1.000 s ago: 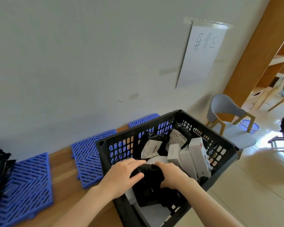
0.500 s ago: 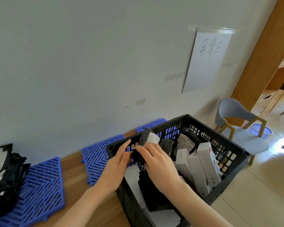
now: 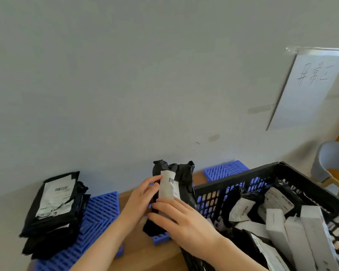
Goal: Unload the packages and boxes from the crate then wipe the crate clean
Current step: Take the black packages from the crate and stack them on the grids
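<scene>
I have both hands on one black package (image 3: 181, 178), held upright just left of the crate (image 3: 241, 179) and outside its near-left corner. My left hand (image 3: 142, 199) grips the package from the left, its fingertips on the white barcode label. My right hand (image 3: 186, 225) clasps the lower half from the front, fingers spread across the black wrap, while its thumb is hidden from me. The package's lower end hangs over a blue mat (image 3: 160, 238) that peeks out beneath my right hand, and I cannot tell whether it touches. The crate is black, with lattice walls, and sits at the right on the wooden top (image 3: 139, 249). Inside it, more black bags (image 3: 241, 209) with white labels lie crumpled toward the left wall. White boxes (image 3: 294, 233) stand on edge, leaning side by side along the right. My right forearm crosses the crate's near rim and hides that corner. Well to the left a pile (image 3: 53, 210) of flat black packages, the top one labelled, rests on another blue mat (image 3: 101, 212). The gap between the pile and my left hand is bare mat and wood. A third mat (image 3: 226, 170) lies against the wall behind the crate. On the grey wall at upper right hangs a taped paper sign (image 3: 309, 89) with handwritten characters. A grey chair (image 3: 330, 163) stands past the crate's far corner.
</scene>
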`<state>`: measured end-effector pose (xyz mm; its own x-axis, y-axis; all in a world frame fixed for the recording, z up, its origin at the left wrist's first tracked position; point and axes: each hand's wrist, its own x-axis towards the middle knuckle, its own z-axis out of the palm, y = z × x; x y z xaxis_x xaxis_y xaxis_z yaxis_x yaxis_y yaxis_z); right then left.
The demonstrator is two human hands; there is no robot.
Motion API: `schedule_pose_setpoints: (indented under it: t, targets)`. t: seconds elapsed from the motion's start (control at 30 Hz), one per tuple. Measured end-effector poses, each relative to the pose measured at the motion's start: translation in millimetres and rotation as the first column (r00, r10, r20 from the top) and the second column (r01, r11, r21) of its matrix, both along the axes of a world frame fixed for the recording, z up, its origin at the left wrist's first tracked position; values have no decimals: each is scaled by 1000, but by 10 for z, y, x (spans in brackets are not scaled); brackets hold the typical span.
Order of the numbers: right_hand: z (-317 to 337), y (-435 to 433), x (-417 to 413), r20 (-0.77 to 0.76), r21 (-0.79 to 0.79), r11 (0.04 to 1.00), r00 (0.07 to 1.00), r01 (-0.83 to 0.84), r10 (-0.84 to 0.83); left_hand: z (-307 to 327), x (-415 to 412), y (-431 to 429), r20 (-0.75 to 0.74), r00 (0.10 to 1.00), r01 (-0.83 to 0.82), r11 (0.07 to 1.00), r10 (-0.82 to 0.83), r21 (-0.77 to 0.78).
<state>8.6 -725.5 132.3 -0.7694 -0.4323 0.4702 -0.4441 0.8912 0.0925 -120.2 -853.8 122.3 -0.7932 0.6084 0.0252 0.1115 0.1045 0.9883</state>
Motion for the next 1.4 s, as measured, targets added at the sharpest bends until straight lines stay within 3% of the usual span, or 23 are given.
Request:
schedule_pose_setpoints:
  t: [0.2,0.27,0.33,0.4,0.47,0.57,0.67,0.8,1.03,1.27,1.4]
  targets:
    - [-98,-390,-459,42,-233,967,992,-104,117,-142,-338,-614,-41,975,-218,975,217,-42]
    - [-160,-474,-632,55,-309,951,998,-10,28,-256,-464,-818,-24,950,-312,948,311,-70]
    - [-245,-539,-848,176,-334,920,972,206,-154,-404,-578,-1005,1,920,-390,918,391,-74]
    - [-397,-574,-1068,463,-340,841,853,421,-240,-550,-658,-1165,56,892,-445,893,448,-62]
    - [-564,-628,-1278,715,-354,760,681,546,-156,-701,-718,-1300,105,873,-472,880,476,-62]
    - [-835,-766,-1490,837,-376,743,547,553,17,-971,-810,-1432,137,857,-490,868,496,-79]
    - [-1140,-897,-1624,849,-390,767,522,510,85,-1270,-886,-1469,183,842,-499,862,507,-95]
    - [-1565,-1027,-1763,846,-401,725,529,560,59,-1676,-991,-1459,185,852,-466,870,490,-159]
    - [-2188,-1140,-1963,831,-358,745,556,563,-21,-2123,-1204,-1368,65,943,-276,875,327,-397]
    - [-2469,-1306,-2308,805,-183,892,584,414,-105,-2302,-1438,-1438,-83,936,-324,746,342,-582]
    - [-2487,-1322,-2510,781,-254,886,622,388,-48,-2341,-1425,-1487,-181,949,-315,761,258,-568]
